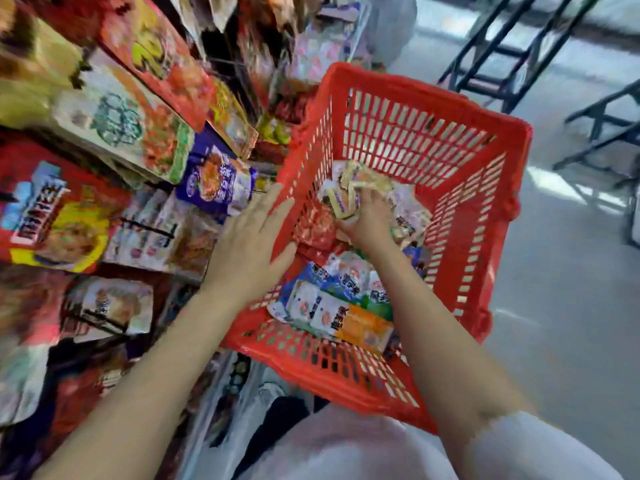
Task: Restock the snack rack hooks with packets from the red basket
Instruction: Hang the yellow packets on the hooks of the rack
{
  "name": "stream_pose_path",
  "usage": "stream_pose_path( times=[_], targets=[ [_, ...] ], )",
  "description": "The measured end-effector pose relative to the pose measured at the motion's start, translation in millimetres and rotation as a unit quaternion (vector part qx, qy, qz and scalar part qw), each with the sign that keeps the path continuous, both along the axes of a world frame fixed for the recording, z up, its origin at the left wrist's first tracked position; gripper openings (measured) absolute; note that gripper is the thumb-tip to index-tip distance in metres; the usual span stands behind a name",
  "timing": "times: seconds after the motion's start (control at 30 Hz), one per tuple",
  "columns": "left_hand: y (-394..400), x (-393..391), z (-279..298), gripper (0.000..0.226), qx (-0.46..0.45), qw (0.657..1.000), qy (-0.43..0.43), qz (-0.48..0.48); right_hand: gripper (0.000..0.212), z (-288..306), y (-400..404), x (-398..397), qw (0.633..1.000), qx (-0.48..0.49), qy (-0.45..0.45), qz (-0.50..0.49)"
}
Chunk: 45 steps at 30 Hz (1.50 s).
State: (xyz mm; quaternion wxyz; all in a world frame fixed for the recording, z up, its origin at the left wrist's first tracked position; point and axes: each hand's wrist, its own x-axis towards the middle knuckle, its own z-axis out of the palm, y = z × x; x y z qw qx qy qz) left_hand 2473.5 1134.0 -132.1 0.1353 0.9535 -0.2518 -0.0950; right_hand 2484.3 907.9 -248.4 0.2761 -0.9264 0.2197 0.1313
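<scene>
Grey shop floor [554,306] fills the view from 1 to 5 o'clock, with black metal frames [491,60] at 1 o'clock. My snack rack [114,140] runs from 7 to 12 o'clock, crowded with hanging packets; motion blur hides its hooks. My red basket [485,188] sits at centre, just beside the rack, with loose packets [332,306] on its bottom.

My left hand [249,244] is flat with fingers straight, lying against the basket's rack-side wall and holding nothing. My right hand [367,220] is down inside the basket at 12 o'clock from centre, fingers curled round a small bundle of pale packets [349,188].

Handling judgement: these packets look light, soft and crinkly, with glossy film that is likely slippery. Several held together may slide apart. I would pinch each by its flat top seal, near the hang hole, rather than squeeze the filled middle, since the contents may crush.
</scene>
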Motion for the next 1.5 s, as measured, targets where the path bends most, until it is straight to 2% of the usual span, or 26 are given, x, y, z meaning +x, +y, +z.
stream_pose_path(
  times=[0.07,0.13,0.23,0.3,0.37,0.43,0.5,0.53,0.67,0.77,0.83,0.9,0.97,1.1,1.2,1.3,1.47,1.5],
  targets=[
    [-2.0,4.7,-1.8,0.062,0.000,1.000,-0.021,-0.013,0.090,-15.2,0.2,1.4,0.998,0.010,0.041,-0.048],
    [-6.3,9.6,-3.1,0.062,0.002,1.000,-0.021,-0.016,0.095,-23.3,7.9,-5.8,0.996,0.005,0.082,-0.015],
    [-10.7,17.6,-5.8,0.064,-0.009,1.000,-0.007,-0.013,0.091,-27.8,10.2,-10.8,0.999,0.002,0.042,0.029],
    [-11.6,21.2,-5.7,0.068,-0.011,1.000,0.000,-0.024,0.091,-24.2,-0.7,-7.5,0.999,0.010,-0.001,-0.034],
    [-12.0,20.1,-6.6,0.071,-0.010,0.999,0.009,-0.034,0.100,-26.1,-21.5,-4.6,0.991,0.001,0.006,-0.135],
    [-12.6,19.7,-8.0,0.073,-0.020,0.999,0.013,-0.036,0.117,-28.8,-39.7,-4.9,0.977,0.018,0.082,-0.197],
    [-13.5,20.7,-9.6,0.073,-0.021,0.999,0.024,-0.027,0.129,-29.9,-44.0,-7.3,0.966,0.052,0.155,-0.200],
    [-13.5,21.1,-9.4,0.073,-0.022,0.999,0.023,-0.026,0.130,-28.3,-41.6,-7.4,0.967,0.052,0.162,-0.189],
    [-13.3,20.5,-9.8,0.071,-0.032,0.999,0.022,-0.017,0.113,-37.9,-33.0,-5.1,0.985,0.056,0.078,-0.142],
    [-14.4,20.6,-9.8,0.070,-0.034,0.999,0.021,-0.016,0.106,-41.6,-33.9,-7.8,0.984,0.070,-0.001,-0.164],
    [-14.1,20.6,-10.1,0.070,-0.036,0.999,0.025,-0.013,0.113,-40.5,-37.1,-9.0,0.960,0.101,-0.017,-0.262],
    [-13.8,20.9,-11.1,0.071,-0.040,0.999,0.026,-0.011,0.118,-41.0,-39.6,-6.5,0.932,0.130,0.018,-0.337],
    [-13.3,21.2,-12.3,0.070,-0.043,0.999,0.022,-0.014,0.111,-40.3,-40.2,2.3,0.923,0.162,0.023,-0.349],
    [-12.0,21.3,-15.2,0.070,-0.051,0.998,0.016,-0.016,0.096,-40.1,-38.5,24.4,0.870,0.270,0.002,-0.412],
    [-10.8,21.9,-17.0,0.070,-0.055,0.998,0.018,-0.017,0.100,-42.0,-37.5,30.1,0.838,0.320,-0.017,-0.441],
    [-10.8,21.5,-16.4,0.069,-0.060,0.998,0.019,-0.017,0.099,-39.3,-32.7,28.0,0.833,0.349,-0.063,-0.425],
    [-11.7,20.5,-14.5,0.066,-0.066,0.998,0.013,-0.016,0.091,-41.1,-19.9,36.7,0.852,0.335,-0.124,-0.382],
    [-11.8,20.2,-14.3,0.066,-0.067,0.998,0.012,-0.016,0.086,-39.6,-18.9,40.2,0.842,0.349,-0.130,-0.390]
  ],
)
